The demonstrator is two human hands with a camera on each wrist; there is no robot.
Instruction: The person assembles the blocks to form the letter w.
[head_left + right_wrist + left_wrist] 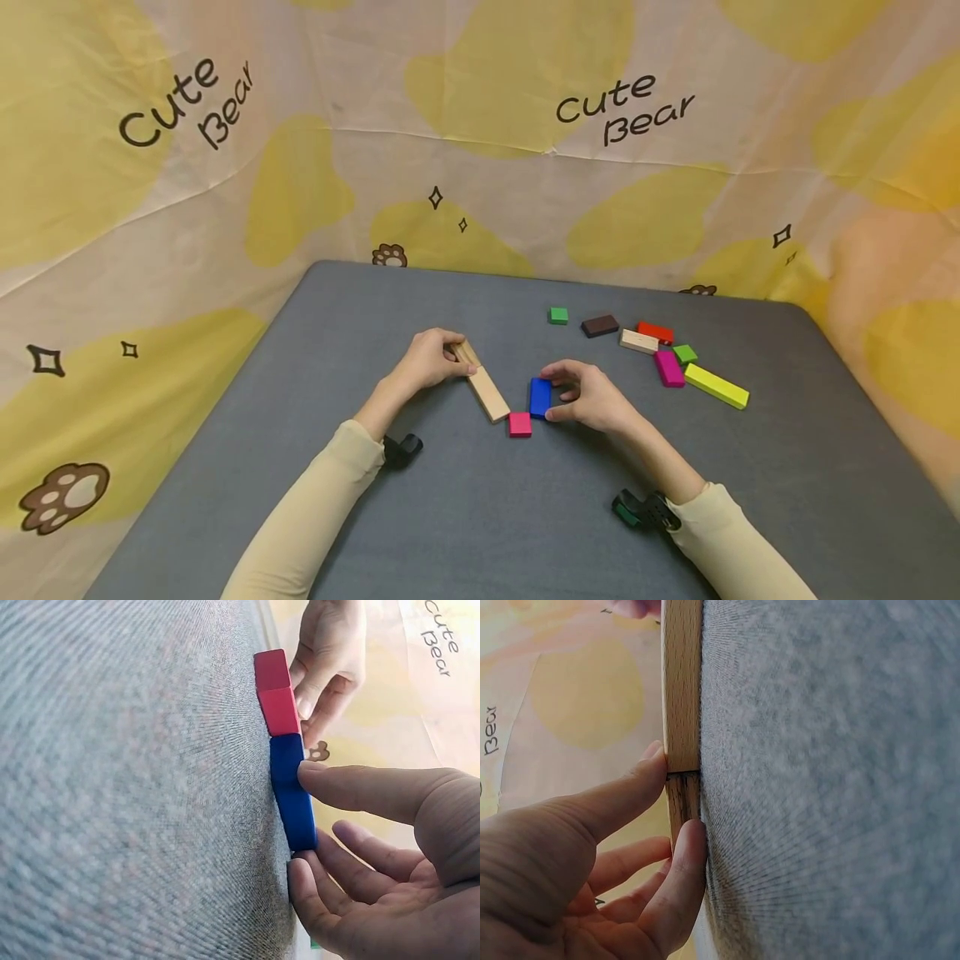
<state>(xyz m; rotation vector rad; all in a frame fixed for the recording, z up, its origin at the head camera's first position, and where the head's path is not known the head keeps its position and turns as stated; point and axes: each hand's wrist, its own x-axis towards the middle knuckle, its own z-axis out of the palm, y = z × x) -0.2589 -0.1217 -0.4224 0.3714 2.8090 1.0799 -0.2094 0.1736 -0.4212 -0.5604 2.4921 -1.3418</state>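
Two pale wooden blocks lie end to end in a slanting line on the grey table. My left hand (429, 358) pinches the far wooden block (467, 353); in the left wrist view its thumb reaches the seam with the nearer wooden block (681, 690). A small pink-red block (520, 425) sits by the near end of that line. My right hand (592, 398) holds a blue block (540, 398) between thumb and fingers. The blue block lies flat on the table, its near end close against the pink-red block (279, 711) in the right wrist view.
Farther back on the right lie a green block (558, 316), a dark brown one (600, 326), a pale wooden one (638, 342), a red one (655, 332), a magenta one (669, 369), another green one (685, 354) and a long yellow one (716, 387). A printed cloth (480, 108) hangs behind the table.
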